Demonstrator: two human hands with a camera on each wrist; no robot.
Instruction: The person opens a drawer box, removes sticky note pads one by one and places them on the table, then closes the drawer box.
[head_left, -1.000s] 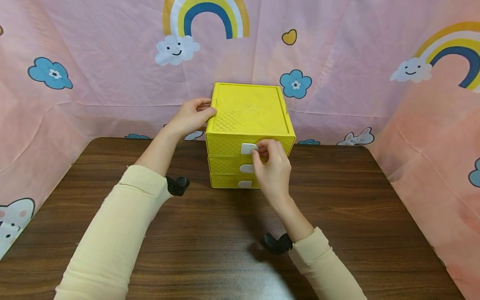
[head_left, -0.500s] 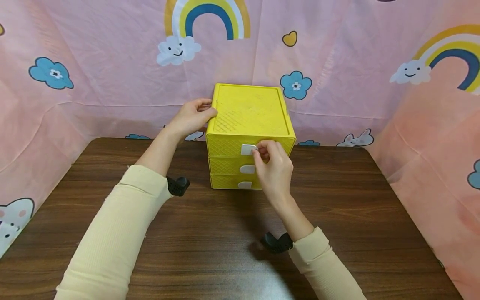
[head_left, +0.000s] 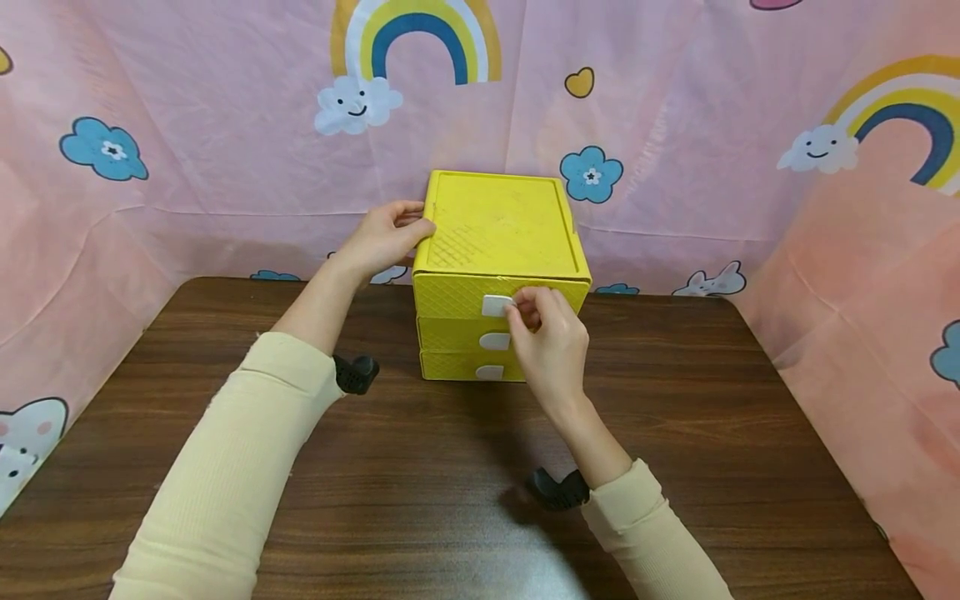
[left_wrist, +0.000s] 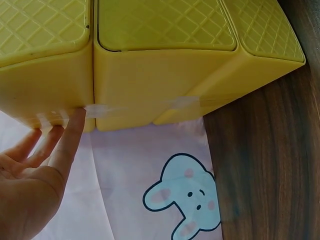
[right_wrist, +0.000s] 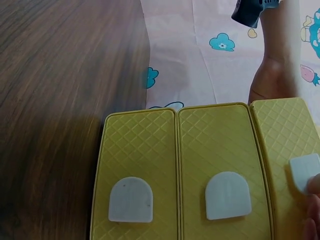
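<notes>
A yellow chest of three stacked drawers (head_left: 502, 225) stands on the table, each front bearing a white tab handle. My right hand (head_left: 551, 342) pinches the top drawer's handle (head_left: 496, 306) at its right edge, thumb in front. A thin dark gap shows above the top drawer front (head_left: 450, 296), which sticks out slightly past the lower two. My left hand (head_left: 382, 237) rests on the chest's left side, thumb on the top edge. In the left wrist view its extended fingers (left_wrist: 72, 135) touch the side wall. Below are the middle handle (head_left: 495, 341) and bottom handle (head_left: 491, 372).
The dark wooden table (head_left: 420, 500) stretches in front of the chest and to both sides. A pink printed cloth (head_left: 262, 142) hangs close behind it and along both sides. Black wrist mounts (head_left: 356, 374) stick out from the cuffs.
The top drawer has slid slightly forward with my right hand on its handle, and a gap has appeared above its front. My left hand stays at the chest's side.
</notes>
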